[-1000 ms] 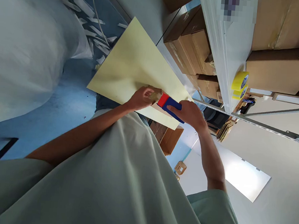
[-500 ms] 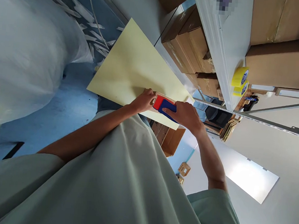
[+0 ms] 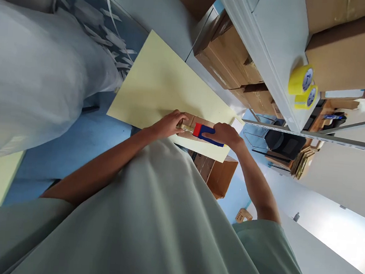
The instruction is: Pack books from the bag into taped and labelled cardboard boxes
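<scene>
Brown cardboard (image 3: 191, 120) lies on the pale yellow bench (image 3: 162, 71), close to the front of the person's grey-green shirt (image 3: 153, 181). The left hand (image 3: 167, 124) has one end of it, with the fingers bent on one side and the thumb on the other, and just a small gap between them. A shiny strip (image 3: 188, 128) that looks like clear tape runs over the cardboard, from near that thumb to the red end of a red and blue tool (image 3: 210, 135). The right hand (image 3: 225, 134) is closed around the blue part of the tool, and its thumb lies along it. It is too small to tell if the tool is pressing on the cardboard. A white slip (image 3: 237, 125) sits at the bench's corner, just beside the right hand. Two yellow tape rolls (image 3: 301, 80) stand together on a white shelf (image 3: 271, 38), well apart from the hands. Big brown boxes (image 3: 229, 56) are stacked beside the bench, and one more brown box (image 3: 222, 178) is down below it. A big whitish bag (image 3: 34, 81) puffs up over the blue floor (image 3: 76, 144).
</scene>
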Tool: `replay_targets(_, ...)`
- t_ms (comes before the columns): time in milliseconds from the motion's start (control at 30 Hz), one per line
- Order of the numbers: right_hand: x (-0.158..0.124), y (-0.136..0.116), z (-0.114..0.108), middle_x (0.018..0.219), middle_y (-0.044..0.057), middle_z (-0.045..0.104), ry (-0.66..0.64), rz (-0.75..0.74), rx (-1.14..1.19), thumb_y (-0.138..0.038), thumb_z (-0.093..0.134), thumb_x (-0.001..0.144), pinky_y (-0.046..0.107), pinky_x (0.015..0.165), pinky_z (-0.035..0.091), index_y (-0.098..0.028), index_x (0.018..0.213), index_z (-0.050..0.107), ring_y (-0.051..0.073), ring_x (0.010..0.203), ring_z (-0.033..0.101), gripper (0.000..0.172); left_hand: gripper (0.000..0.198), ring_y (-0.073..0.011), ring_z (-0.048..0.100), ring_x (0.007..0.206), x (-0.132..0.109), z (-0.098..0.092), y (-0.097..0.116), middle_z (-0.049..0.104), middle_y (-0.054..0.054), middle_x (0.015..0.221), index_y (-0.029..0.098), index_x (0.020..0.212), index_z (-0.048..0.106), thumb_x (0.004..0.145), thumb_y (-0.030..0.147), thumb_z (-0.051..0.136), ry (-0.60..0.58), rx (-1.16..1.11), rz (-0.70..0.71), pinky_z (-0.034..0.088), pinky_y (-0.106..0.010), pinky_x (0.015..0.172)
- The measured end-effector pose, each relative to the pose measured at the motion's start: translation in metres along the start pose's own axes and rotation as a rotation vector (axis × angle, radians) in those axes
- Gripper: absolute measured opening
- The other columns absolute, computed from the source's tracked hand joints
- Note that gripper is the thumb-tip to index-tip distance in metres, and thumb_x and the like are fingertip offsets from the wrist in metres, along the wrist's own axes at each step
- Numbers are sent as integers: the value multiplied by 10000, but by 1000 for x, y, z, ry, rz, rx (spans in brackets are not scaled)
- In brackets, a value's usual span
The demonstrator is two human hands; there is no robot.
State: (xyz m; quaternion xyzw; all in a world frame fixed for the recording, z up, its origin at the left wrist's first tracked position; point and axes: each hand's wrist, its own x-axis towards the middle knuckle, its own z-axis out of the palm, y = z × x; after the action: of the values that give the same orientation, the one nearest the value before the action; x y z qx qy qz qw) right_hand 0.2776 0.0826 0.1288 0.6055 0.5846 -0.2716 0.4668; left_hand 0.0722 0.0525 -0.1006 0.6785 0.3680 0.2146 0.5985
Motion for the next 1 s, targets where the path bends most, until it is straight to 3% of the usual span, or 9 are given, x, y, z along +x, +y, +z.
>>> replay_targets(233, 39, 23, 31, 1148, 181, 855, 60, -156, 118, -657, 688, 1064, 354, 846, 549, -191, 1301, 801, 334, 1057, 807, 535, 497, -253, 697, 1027, -14, 6, 22, 676, -64, 1170, 252, 1275, 649, 823, 319, 843, 93, -56, -170, 604, -434, 1029)
replay_targets(400, 50, 35, 42, 1290, 147, 842, 89, -275, 193, -595, 668, 1078, 383, 919, 558, -270, 1555, 695, 354, 1197, 788, 578, 530, -219, 705, 966, -12, 24, 44, 700, -24, 1032, 260, 1181, 578, 813, 461, 902, 323, -75, -466, 604, -362, 936)
replay_targets(500, 52, 39, 50, 1367, 151, 823, 103, -294, 227, -591, 653, 1082, 393, 956, 567, -261, 1555, 694, 365, 1269, 769, 578, 497, -222, 682, 946, -6, 35, 50, 693, -18, 947, 267, 1009, 538, 833, 561, 897, 426, 20, -619, 560, -366, 927)
replay_targets(600, 52, 40, 58, 1351, 176, 825, 120, -302, 273, -603, 643, 1089, 391, 965, 569, -210, 1478, 739, 371, 1277, 769, 561, 510, -207, 631, 919, -4, 40, 49, 631, -4, 886, 268, 901, 490, 885, 648, 829, 418, 67, -626, 518, -347, 901)
replay_targets(767, 50, 49, 68, 1317, 158, 836, 141, -371, 355, -592, 659, 1096, 362, 945, 564, -215, 1435, 758, 347, 1233, 784, 517, 576, -184, 575, 866, -5, 41, 40, 560, 23, 845, 270, 886, 470, 879, 743, 798, 388, 78, -559, 492, -318, 847)
replay_targets(867, 45, 84, 77, 1164, 135, 862, 114, -392, 397, -600, 700, 1076, 335, 854, 556, -207, 1326, 803, 327, 1113, 806, 478, 573, -194, 602, 871, -4, 45, 33, 575, 11, 847, 268, 872, 485, 858, 736, 817, 447, 74, -511, 505, -325, 834)
replay_targets(1000, 32, 176, 100, 789, 137, 796, -53, -332, 442, -791, 663, 1025, 357, 690, 517, -149, 943, 834, 280, 752, 765, 669, 497, -201, 636, 864, -4, 49, 21, 606, -3, 853, 262, 851, 519, 840, 630, 853, 523, 52, -496, 525, -328, 808)
